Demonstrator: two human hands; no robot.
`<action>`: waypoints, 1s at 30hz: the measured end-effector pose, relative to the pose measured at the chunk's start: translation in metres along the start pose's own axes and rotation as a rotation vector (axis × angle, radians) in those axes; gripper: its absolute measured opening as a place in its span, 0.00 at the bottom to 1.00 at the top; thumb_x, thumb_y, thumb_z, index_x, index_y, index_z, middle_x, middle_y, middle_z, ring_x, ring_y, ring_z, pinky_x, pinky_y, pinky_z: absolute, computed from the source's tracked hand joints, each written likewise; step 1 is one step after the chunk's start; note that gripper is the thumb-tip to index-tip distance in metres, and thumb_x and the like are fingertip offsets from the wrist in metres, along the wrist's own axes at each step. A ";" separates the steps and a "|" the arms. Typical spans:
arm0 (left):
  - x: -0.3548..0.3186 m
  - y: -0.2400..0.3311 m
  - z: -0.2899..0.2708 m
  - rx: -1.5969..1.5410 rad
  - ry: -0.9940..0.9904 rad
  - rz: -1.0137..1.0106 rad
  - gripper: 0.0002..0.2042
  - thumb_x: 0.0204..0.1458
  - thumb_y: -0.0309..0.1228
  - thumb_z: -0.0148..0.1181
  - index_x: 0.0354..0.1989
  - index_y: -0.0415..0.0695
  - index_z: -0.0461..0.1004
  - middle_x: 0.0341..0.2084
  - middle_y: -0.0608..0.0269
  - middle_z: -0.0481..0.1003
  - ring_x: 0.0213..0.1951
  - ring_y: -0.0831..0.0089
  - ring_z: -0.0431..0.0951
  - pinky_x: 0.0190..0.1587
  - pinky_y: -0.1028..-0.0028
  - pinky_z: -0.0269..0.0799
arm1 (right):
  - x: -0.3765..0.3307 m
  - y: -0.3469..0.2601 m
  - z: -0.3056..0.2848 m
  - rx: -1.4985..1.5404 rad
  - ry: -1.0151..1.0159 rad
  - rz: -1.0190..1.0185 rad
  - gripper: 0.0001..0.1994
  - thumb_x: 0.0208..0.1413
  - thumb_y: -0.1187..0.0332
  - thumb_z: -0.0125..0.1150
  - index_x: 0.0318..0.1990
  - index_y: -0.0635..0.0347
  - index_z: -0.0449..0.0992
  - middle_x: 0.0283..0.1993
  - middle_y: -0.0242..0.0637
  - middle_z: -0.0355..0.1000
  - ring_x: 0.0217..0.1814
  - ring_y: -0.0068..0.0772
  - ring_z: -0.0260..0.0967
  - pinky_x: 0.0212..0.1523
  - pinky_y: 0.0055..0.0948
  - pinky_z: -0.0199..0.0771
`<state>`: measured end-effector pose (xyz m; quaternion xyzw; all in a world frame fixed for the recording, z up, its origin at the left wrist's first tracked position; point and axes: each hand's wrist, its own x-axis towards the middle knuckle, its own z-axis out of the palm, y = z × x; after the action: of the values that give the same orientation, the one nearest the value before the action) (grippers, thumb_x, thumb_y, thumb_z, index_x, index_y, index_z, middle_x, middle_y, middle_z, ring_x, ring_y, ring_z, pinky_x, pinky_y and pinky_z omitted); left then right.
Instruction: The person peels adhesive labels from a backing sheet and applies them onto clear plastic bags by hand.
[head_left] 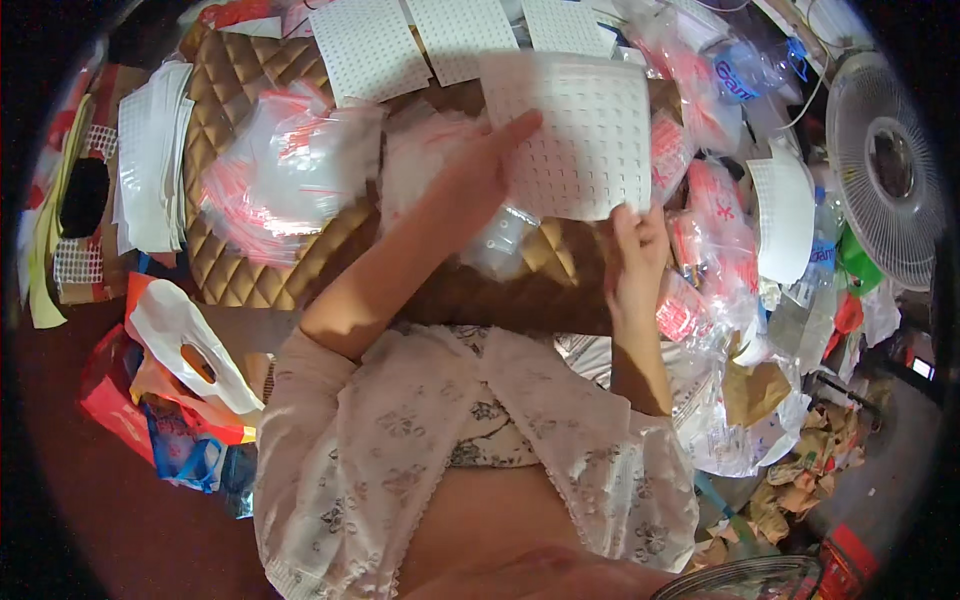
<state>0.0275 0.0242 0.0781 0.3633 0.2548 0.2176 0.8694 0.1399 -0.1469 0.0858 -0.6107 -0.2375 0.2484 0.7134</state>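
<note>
Above the padded bench I hold up a white sheet (590,150) covered with rows of small dark marks, like a sheet of labels. My right hand (638,245) pinches its lower right corner. At its left side is my left hand (495,165), with a finger or thumb laid over the front; motion blurs this hand, and its other fingers are hard to see. Under my left forearm lies a pile of clear plastic zip bags (425,150) with red edges. Another heap of such zip bags (290,165) spreads out farther left.
Similar marked sheets (370,50) line the far edge of the gold quilted bench (225,75). A paper stack (152,155) stands left. Filled bags (720,220), plastic bottles (745,70) and a fan (888,155) crowd the right. Carrier bags (190,345) lie lower left.
</note>
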 end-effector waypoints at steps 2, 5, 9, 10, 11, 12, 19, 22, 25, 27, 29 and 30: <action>-0.002 0.009 0.013 0.009 -0.005 -0.012 0.16 0.52 0.36 0.59 0.45 0.38 0.72 0.37 0.65 0.76 0.38 0.77 0.75 0.41 0.76 0.71 | -0.007 0.000 -0.002 0.001 0.034 0.078 0.21 0.55 0.67 0.58 0.54 0.64 0.63 0.49 0.39 0.68 0.49 0.26 0.66 0.47 0.27 0.65; -0.023 0.012 0.012 0.467 -0.006 0.243 0.15 0.49 0.35 0.63 0.42 0.39 0.74 0.31 0.66 0.76 0.32 0.76 0.75 0.36 0.77 0.71 | 0.006 -0.041 0.006 -0.709 0.021 -0.744 0.32 0.46 0.66 0.65 0.58 0.64 0.60 0.60 0.48 0.58 0.61 0.39 0.57 0.57 0.41 0.60; -0.036 0.005 0.006 0.898 -0.092 0.497 0.17 0.44 0.33 0.67 0.41 0.38 0.75 0.30 0.61 0.76 0.30 0.75 0.74 0.36 0.76 0.70 | 0.024 -0.070 0.017 -1.036 -0.383 -0.594 0.25 0.41 0.68 0.66 0.50 0.60 0.68 0.49 0.48 0.67 0.50 0.47 0.66 0.48 0.37 0.65; -0.038 0.005 0.007 1.048 -0.021 0.809 0.18 0.42 0.33 0.67 0.42 0.38 0.75 0.29 0.60 0.76 0.28 0.75 0.74 0.35 0.75 0.70 | 0.025 -0.066 0.015 -0.984 -0.525 -0.397 0.23 0.44 0.71 0.63 0.51 0.61 0.68 0.44 0.48 0.70 0.45 0.44 0.70 0.44 0.35 0.69; -0.038 0.008 0.013 1.049 -0.024 0.800 0.18 0.42 0.33 0.67 0.42 0.38 0.75 0.29 0.60 0.76 0.28 0.75 0.74 0.35 0.75 0.70 | 0.025 -0.062 0.013 -0.982 -0.525 -0.387 0.23 0.44 0.71 0.63 0.51 0.61 0.68 0.44 0.48 0.70 0.45 0.44 0.70 0.44 0.35 0.69; -0.037 0.013 0.022 1.178 0.118 1.003 0.16 0.42 0.32 0.67 0.39 0.38 0.76 0.26 0.62 0.76 0.27 0.76 0.73 0.34 0.76 0.69 | 0.026 -0.058 0.011 -0.988 -0.575 -0.344 0.21 0.45 0.72 0.63 0.49 0.62 0.69 0.40 0.47 0.71 0.40 0.41 0.70 0.40 0.32 0.69; -0.046 -0.003 0.002 0.706 -0.041 0.314 0.08 0.43 0.30 0.66 0.30 0.39 0.77 0.14 0.70 0.67 0.20 0.87 0.66 0.24 0.83 0.62 | 0.020 -0.035 -0.012 -0.621 -0.667 -0.069 0.09 0.51 0.74 0.61 0.39 0.67 0.73 0.29 0.36 0.72 0.28 0.22 0.68 0.31 0.23 0.69; -0.041 -0.012 -0.009 0.915 -0.028 0.336 0.08 0.43 0.30 0.66 0.29 0.40 0.77 0.15 0.73 0.68 0.20 0.88 0.64 0.22 0.84 0.60 | 0.013 -0.031 -0.020 -0.413 -0.596 0.111 0.06 0.54 0.73 0.60 0.35 0.67 0.74 0.30 0.31 0.71 0.32 0.19 0.67 0.33 0.21 0.68; -0.035 -0.018 -0.018 0.896 -0.058 0.192 0.07 0.44 0.30 0.66 0.27 0.39 0.77 0.17 0.74 0.71 0.21 0.88 0.65 0.22 0.84 0.61 | 0.005 -0.028 -0.021 -0.731 -0.478 -0.017 0.07 0.54 0.72 0.60 0.36 0.68 0.74 0.31 0.31 0.71 0.31 0.16 0.67 0.30 0.18 0.66; -0.036 -0.020 -0.014 0.814 -0.060 0.161 0.08 0.45 0.30 0.66 0.27 0.39 0.77 0.19 0.74 0.72 0.23 0.87 0.67 0.24 0.83 0.63 | 0.003 -0.019 -0.020 -0.674 -0.419 -0.057 0.07 0.54 0.71 0.60 0.35 0.68 0.74 0.30 0.31 0.71 0.29 0.16 0.66 0.29 0.18 0.66; -0.036 -0.022 -0.010 0.739 -0.057 0.128 0.08 0.45 0.31 0.66 0.27 0.39 0.77 0.20 0.74 0.73 0.24 0.86 0.69 0.26 0.83 0.65 | 0.001 -0.015 -0.021 -0.610 -0.361 -0.097 0.07 0.54 0.71 0.60 0.33 0.68 0.74 0.29 0.31 0.71 0.27 0.16 0.66 0.27 0.18 0.65; -0.036 -0.025 -0.008 0.673 -0.110 0.131 0.08 0.46 0.31 0.66 0.30 0.39 0.77 0.22 0.72 0.74 0.26 0.85 0.71 0.29 0.82 0.67 | 0.002 -0.017 -0.023 -0.681 -0.412 -0.033 0.07 0.53 0.71 0.61 0.35 0.67 0.74 0.29 0.31 0.72 0.28 0.16 0.66 0.27 0.18 0.65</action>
<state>-0.0004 -0.0075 0.0651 0.6563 0.2410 0.1569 0.6975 0.1568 -0.1653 0.0992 -0.7456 -0.4544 0.2613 0.4115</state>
